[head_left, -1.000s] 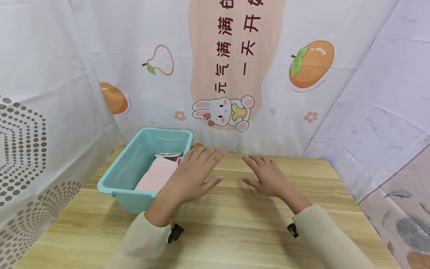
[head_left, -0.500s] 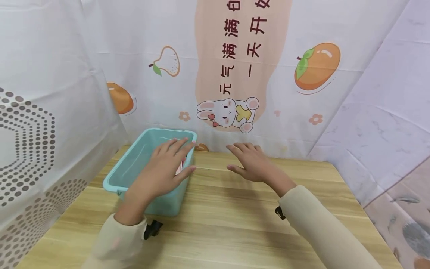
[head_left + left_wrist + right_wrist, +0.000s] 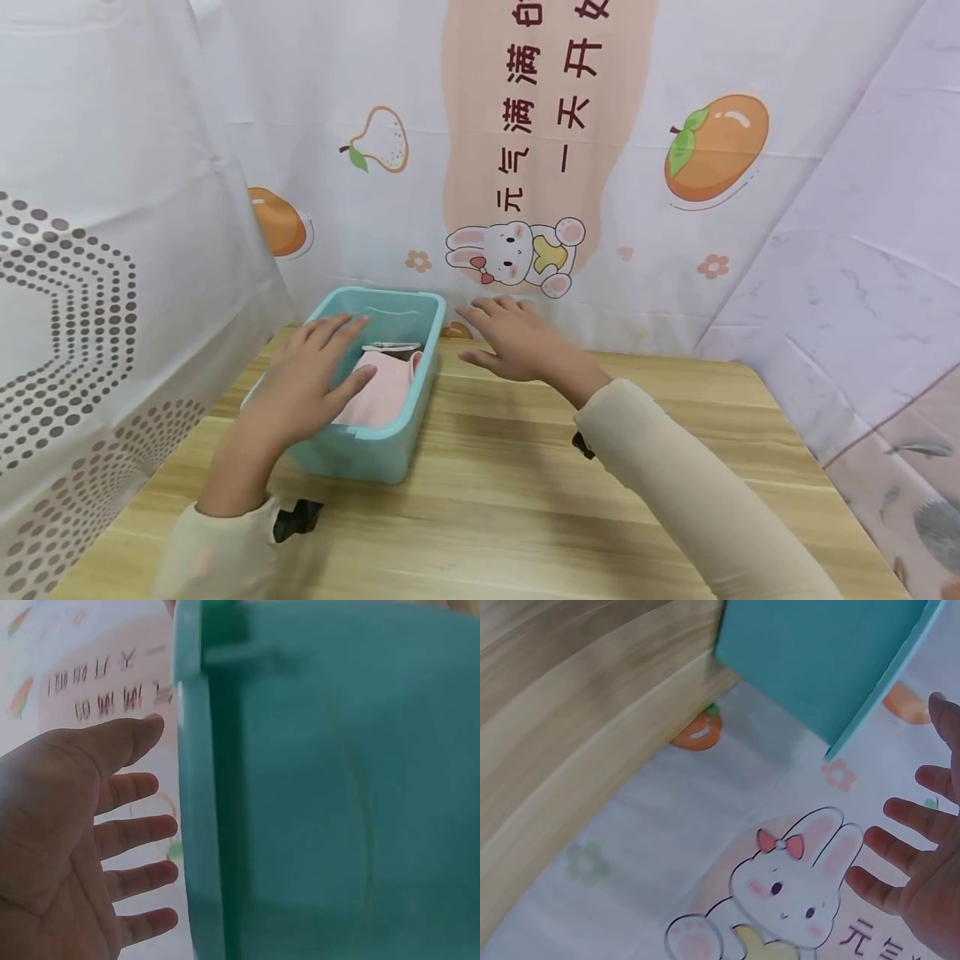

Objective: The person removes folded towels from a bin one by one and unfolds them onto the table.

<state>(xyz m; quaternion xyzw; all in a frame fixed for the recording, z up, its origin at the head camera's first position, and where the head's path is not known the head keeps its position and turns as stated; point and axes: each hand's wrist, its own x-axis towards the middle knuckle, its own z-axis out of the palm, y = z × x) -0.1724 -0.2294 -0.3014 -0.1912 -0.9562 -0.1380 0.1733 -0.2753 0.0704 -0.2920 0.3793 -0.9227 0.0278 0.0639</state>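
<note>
A turquoise plastic bin (image 3: 348, 457) stands on the left part of the table. Folded pink cloth (image 3: 381, 387) lies inside it, and behind the cloth is a dark item with a white edge (image 3: 396, 347), its kind unclear. My left hand (image 3: 296, 383) hovers over the bin's left side, hiding part of the rim. In the left wrist view its spread fingers (image 3: 139, 829) appear close beside the bin's rim (image 3: 196, 825); contact cannot be made out. To the right of the bin, my right hand (image 3: 513, 337) is in the air with straight fingers, holding nothing.
The wooden table (image 3: 510, 508) extends right and forward of the bin. A white printed curtain (image 3: 360, 217) with a rabbit and fruit hangs behind it. Patterned cloth (image 3: 90, 333) hangs on the left, and marbled cloth (image 3: 825, 275) on the right.
Both hands have moved left, the left one from the bin's right side across to its left side, the right one closer to the bin. The view has shifted slightly.
</note>
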